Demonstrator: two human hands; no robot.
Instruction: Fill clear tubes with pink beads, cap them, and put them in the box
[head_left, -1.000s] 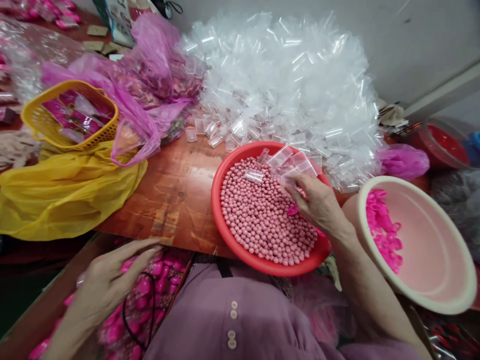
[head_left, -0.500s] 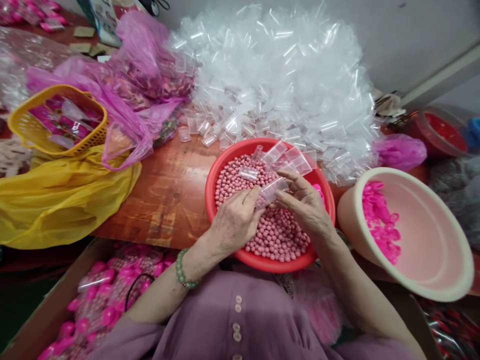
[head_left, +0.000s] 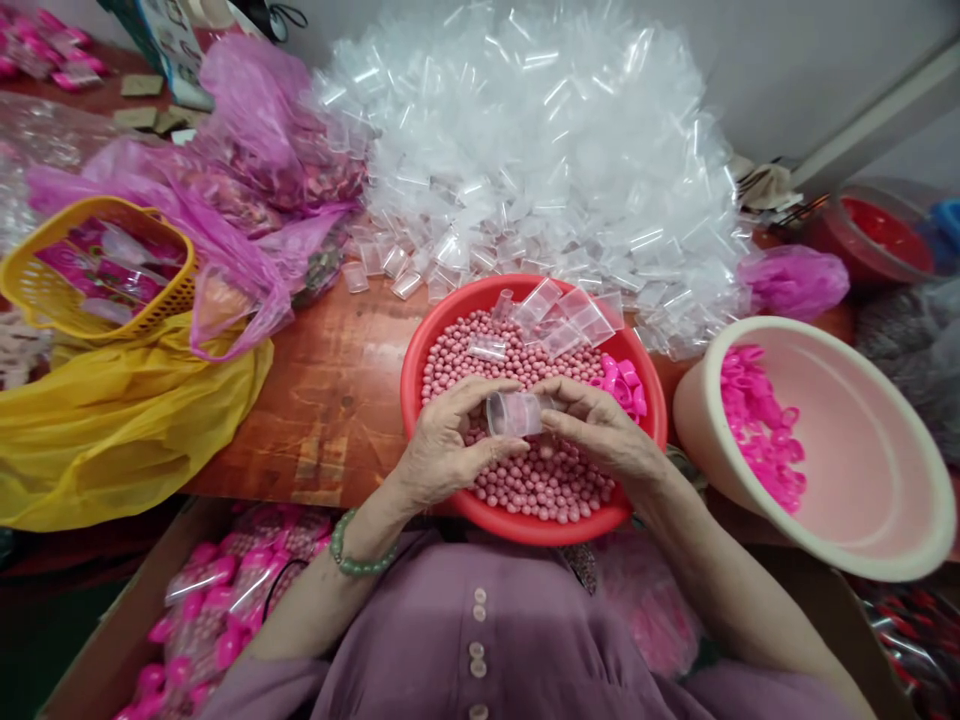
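Note:
A clear plastic cup (head_left: pixel 517 413) lies sideways between my hands over the red basin (head_left: pixel 415 375), its open mouth facing left. My left hand (head_left: pixel 448 445) curves round the mouth end, with fingers above and thumb below. My right hand (head_left: pixel 604 430) pinches the other end between thumb and fingers. Below them, pink beads (head_left: pixel 551 485) fill much of the basin. Several more clear cups (head_left: pixel 581 318) rest on the beads at the back. A cluster of bright pink plastic pieces (head_left: pixel 624 387) sits at the basin's right side.
Behind the basin rises a big heap of clear cups (head_left: pixel 540 150). A cream tub (head_left: pixel 862 440) with pink pieces stands at right. On the left are a yellow basket (head_left: pixel 169 290), a pink bag (head_left: pixel 251 90) and a yellow bag (head_left: pixel 127 430). Filled pink-capped containers (head_left: pixel 217 590) lie in a box below.
The cup has turned from slanting to nearly level, its mouth now facing left. My left hand has opened from a closed grip to curve round it. Pink pieces at the basin's right are uncovered.

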